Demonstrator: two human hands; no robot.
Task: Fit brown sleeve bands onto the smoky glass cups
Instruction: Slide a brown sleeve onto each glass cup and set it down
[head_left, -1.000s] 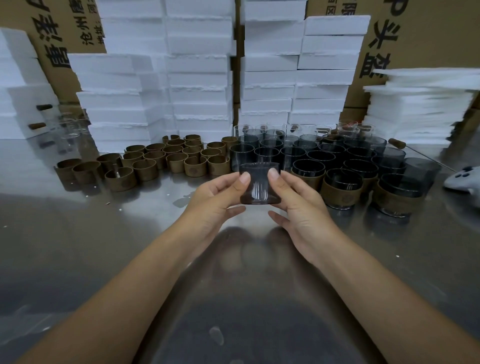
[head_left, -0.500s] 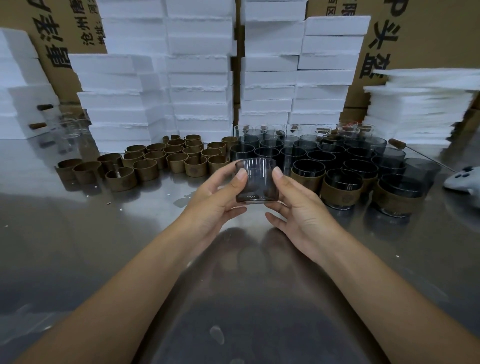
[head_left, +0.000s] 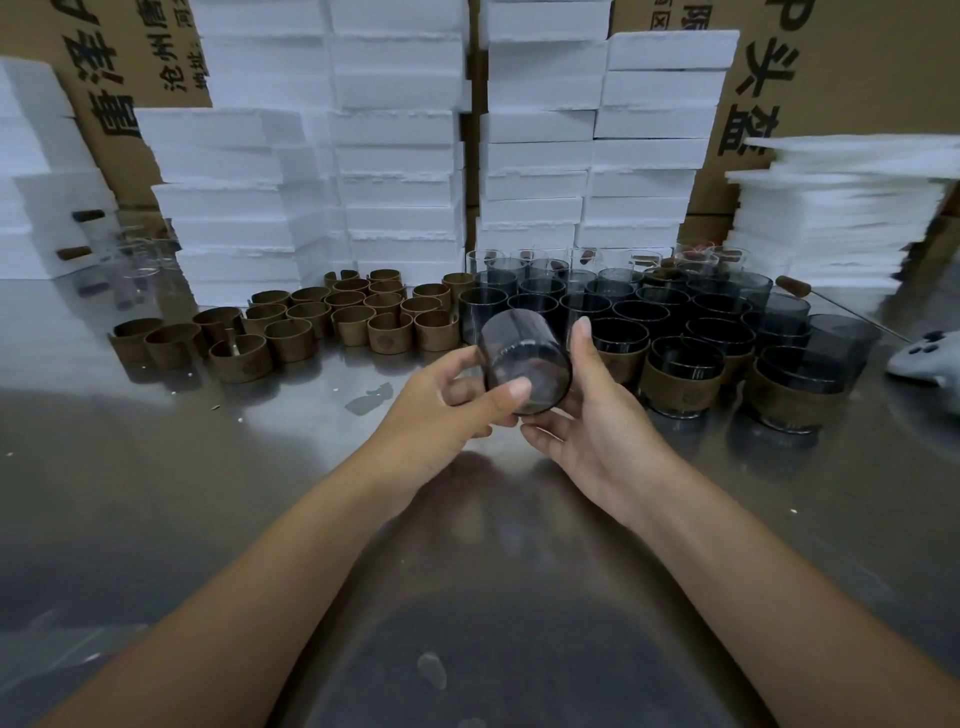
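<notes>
A bare smoky glass cup (head_left: 522, 358) is held tilted above the steel table (head_left: 260, 467), mid-scene, with one end turned toward the viewer. It is pinched by the left hand (head_left: 441, 410), thumb across the near end, and gripped from the right by the right hand (head_left: 597, 421). Loose brown sleeve bands (head_left: 337, 322) are gathered far left. More cups (head_left: 675, 322), some banded, are grouped far right.

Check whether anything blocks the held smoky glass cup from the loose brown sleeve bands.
Nothing visible. Left hand and right hand hold the smoky glass cup beside the nearest brown sleeve band, bare steel table between.
</notes>
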